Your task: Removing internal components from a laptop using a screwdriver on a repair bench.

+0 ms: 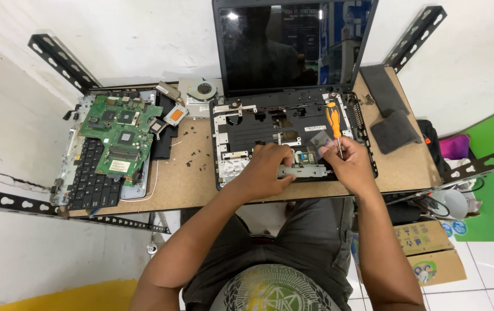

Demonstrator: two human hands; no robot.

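An opened black laptop base (241,124) lies on the wooden table (189,178), its dark screen (293,40) standing upright behind. My left hand (267,170) presses on a long grey metal strip (310,171) at the base's front edge. My right hand (350,161) grips a screwdriver with an orange handle (333,120), tip down near the strip's right end. A small clear plastic piece (320,138) sits between my hands.
A green motherboard (119,135) rests on a detached keyboard (88,184) at the left. A cooling fan with heatsink (198,95) lies behind it. Two dark grey pads (393,129) sit at the right. Cardboard boxes (431,253) stand on the floor.
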